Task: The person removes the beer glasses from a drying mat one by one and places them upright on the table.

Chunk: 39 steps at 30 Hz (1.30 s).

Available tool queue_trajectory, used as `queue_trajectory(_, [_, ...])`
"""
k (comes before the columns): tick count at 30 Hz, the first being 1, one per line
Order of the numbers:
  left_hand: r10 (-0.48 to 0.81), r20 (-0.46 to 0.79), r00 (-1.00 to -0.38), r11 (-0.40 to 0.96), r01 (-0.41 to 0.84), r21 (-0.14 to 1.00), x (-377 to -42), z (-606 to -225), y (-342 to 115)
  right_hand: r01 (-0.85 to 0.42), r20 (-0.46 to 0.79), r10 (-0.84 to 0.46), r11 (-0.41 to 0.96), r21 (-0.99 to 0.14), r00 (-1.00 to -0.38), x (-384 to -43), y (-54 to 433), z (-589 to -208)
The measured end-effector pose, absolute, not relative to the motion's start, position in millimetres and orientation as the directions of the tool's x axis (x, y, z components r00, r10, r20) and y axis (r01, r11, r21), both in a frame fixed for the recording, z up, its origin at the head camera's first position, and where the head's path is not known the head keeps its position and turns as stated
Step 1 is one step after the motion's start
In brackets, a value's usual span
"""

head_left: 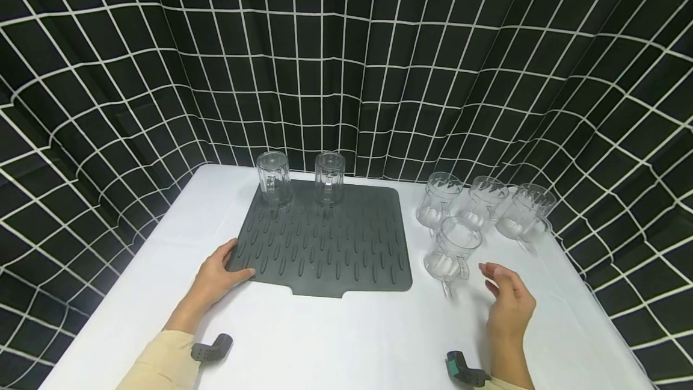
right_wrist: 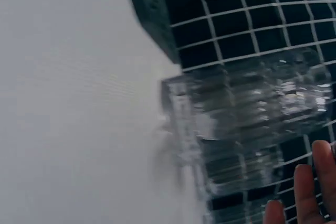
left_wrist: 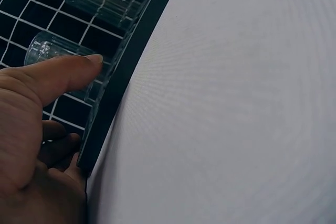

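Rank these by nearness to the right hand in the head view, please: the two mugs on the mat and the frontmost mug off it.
1. Frontmost mug: just left of the right hand.
2. Right mat mug: farther left, toward the back of the mat.
3. Left mat mug: farthest left, near the back-left corner.

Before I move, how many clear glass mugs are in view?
6: two clear glass mugs stand on the dark grey ridged mat; right of it, on the white table, three stand behind and one in front.
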<state>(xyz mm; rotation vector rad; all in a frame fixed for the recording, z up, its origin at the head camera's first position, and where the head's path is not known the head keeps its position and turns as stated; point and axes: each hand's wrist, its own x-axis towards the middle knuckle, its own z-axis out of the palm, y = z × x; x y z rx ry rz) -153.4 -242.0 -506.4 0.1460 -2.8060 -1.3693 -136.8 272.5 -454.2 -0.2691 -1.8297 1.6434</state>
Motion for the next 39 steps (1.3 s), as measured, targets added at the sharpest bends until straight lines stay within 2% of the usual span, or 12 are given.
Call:
queue_trajectory(4, [-0.083, 0.001, -0.997, 0.627, -0.052, 0.777, -153.3, -506.6, -240.6, -0.391, 0.413, 0.579, 0.170, -0.904, -0.703, -132.6, 274.9, -434.5])
queue_trajectory(10, [-0.080, 0.025, -0.997, 0.643, -0.032, 0.765, -150.9, -503.8, -238.0, -0.509, 0.570, 0.501, 0.268, -0.818, -0.651, -124.8, 266.5, -403.6])
queue_trajectory(12, [-0.081, 0.031, -0.996, 0.649, -0.029, 0.760, -150.2, -503.5, -237.8, -0.593, 0.615, 0.474, 0.217, -0.775, -0.630, -122.4, 260.5, -394.1])
queue_trajectory(17, [-0.086, 0.041, -0.995, 0.659, -0.026, 0.752, -152.0, -505.0, -237.9, -0.774, 0.700, 0.417, -0.014, -0.633, -0.580, -116.1, 240.7, -368.9])
queue_trajectory(24, [-0.078, 0.051, -0.996, 0.655, -0.013, 0.755, -150.9, -504.5, -236.6, -0.834, 0.773, 0.315, -0.175, -0.524, -0.551, -118.2, 209.3, -338.4])
queue_trajectory(29, [-0.082, 0.043, -0.996, 0.657, -0.022, 0.754, -149.5, -504.4, -237.1, -0.813, 0.768, 0.268, -0.226, -0.536, -0.581, -132.2, 185.4, -329.4])
queue_trajectory(32, [-0.073, 0.036, -0.997, 0.655, -0.021, 0.756, -149.6, -504.8, -236.8, -0.773, 0.734, 0.242, -0.204, -0.601, -0.635, -143.7, 172.8, -331.2])
queue_trajectory(39, [-0.068, 0.038, -0.997, 0.657, -0.016, 0.754, -151.3, -504.1, -237.4, -0.621, 0.613, 0.117, -0.059, -0.781, -0.782, -178.9, 149.0, -346.1])
